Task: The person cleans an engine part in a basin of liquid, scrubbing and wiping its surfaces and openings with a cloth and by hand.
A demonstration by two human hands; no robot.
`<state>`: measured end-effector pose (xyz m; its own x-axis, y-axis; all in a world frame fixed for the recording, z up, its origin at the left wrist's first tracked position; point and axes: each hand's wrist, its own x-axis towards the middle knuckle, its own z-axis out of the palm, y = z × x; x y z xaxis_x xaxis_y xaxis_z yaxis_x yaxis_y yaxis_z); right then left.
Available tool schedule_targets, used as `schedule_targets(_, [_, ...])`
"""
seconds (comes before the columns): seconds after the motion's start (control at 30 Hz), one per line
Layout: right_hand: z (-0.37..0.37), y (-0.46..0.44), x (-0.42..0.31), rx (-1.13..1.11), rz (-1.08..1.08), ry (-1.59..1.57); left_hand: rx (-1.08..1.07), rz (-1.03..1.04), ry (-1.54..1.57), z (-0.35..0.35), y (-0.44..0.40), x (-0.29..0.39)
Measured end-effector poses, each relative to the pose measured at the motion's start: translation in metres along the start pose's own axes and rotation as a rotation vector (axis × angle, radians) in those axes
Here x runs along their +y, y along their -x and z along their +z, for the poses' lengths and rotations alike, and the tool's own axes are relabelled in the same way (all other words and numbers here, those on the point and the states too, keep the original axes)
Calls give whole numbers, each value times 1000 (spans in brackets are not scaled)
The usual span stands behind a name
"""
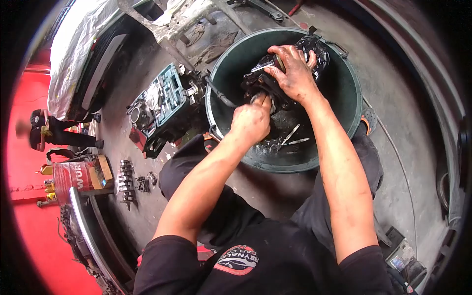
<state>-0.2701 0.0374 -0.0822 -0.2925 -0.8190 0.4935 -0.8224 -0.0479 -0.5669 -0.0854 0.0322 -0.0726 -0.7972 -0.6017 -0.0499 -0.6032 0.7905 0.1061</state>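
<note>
A large dark green round tub [348, 115] stands between my knees, with dark wet liquid at its bottom. A black, greasy engine part [279, 88] is held tilted over it, near the far side. Over the top of this part lies my right hand [295, 76], its stained fingers curled around the part. My left hand [253, 117] is closed, fingertips pressed to the part's near side; a small greyish thing at them is too hidden to name. Beneath, two thin pale sticks [291, 136] lie in the tub.
At left, a teal tool case [169, 91] lies on an engine block. A crankshaft [126, 183] rests on the floor farther left, near a Würth box [73, 176]. A person [61, 130] stands by a covered car [81, 39]. A cable [400, 164] runs along the floor at right.
</note>
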Motion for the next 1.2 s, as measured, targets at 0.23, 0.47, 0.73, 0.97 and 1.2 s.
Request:
schedule_targets(0.23, [2, 4, 0, 37, 23, -34, 47, -45, 240, 13, -11, 1])
schedule_targets(0.47, [2, 2, 0, 66, 30, -48, -39, -659, 1632, -2, -6, 24])
schedule_targets(0.73, [5, 1, 0, 87, 23, -47, -293, -509, 1241, -15, -34, 8])
schedule_targets(0.97, [-1, 4, 1, 51, 12, -50, -38, -196, 683, -5, -1, 15])
schedule_targets(1.2, [-2, 2, -2, 46, 8, -17, -114, -261, 406, -8, -13, 20])
